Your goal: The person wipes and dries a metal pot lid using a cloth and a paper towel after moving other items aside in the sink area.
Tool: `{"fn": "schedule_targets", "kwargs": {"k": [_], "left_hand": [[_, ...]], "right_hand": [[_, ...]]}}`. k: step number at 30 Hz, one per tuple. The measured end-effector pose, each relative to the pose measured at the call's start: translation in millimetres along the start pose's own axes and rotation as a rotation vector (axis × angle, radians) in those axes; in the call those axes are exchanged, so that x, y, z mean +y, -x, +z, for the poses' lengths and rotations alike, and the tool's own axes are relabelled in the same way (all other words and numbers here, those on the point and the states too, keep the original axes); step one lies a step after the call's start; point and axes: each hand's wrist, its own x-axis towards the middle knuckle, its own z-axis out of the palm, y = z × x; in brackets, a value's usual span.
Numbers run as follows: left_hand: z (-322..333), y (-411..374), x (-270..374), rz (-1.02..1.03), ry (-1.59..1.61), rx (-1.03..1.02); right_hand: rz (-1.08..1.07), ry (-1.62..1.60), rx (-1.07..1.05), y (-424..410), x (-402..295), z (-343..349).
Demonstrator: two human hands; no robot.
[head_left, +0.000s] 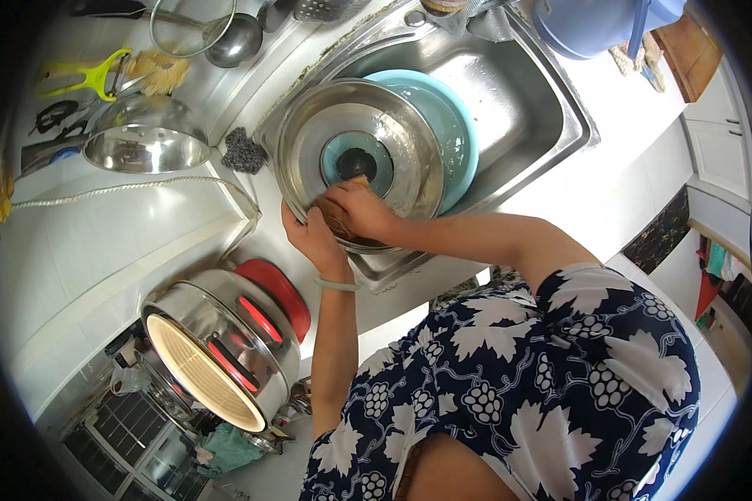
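Note:
A round stainless steel pan or lid (407, 144) with a central opening lies tilted over a light blue plastic basin (467, 141) in a steel sink (526, 106). My left hand (316, 238) grips its near left rim, thumb on the inner side. Pressed to the inner surface near that rim, my right hand (357, 206) holds a brown cloth or pad (333, 218), partly hidden by the fingers. Through the opening the basin's blue and a dark round spot show. Water drops glisten inside the basin.
A steel wool scourer (243, 151) lies left of the sink. Below it stand a red basin (276, 291) and a stacked steel pot (225, 338). A steel bowl (147, 134), ladle (233, 41) and green peeler (94, 75) hang at upper left; a blue bucket (583, 25) stands upper right.

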Motion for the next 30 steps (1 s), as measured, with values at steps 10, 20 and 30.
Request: {"fn": "schedule_targets", "kwargs": {"k": [10,20,30], "left_hand": [[10.0,6.9,0.3,0.018,0.003,-0.011],[0.1,0.9,-3.7,0.009,0.024,0.010],[0.8,9.2,-7.6,-0.019,0.013,0.038]], "right_hand": [[0.174,0.087,0.193,-114.5,119.4,-30.9],[0.501,0.377,-0.008,-4.2,142.4,-79.8],[0.925,-0.261,0.973,-104.8,117.6,-69.6]]}}
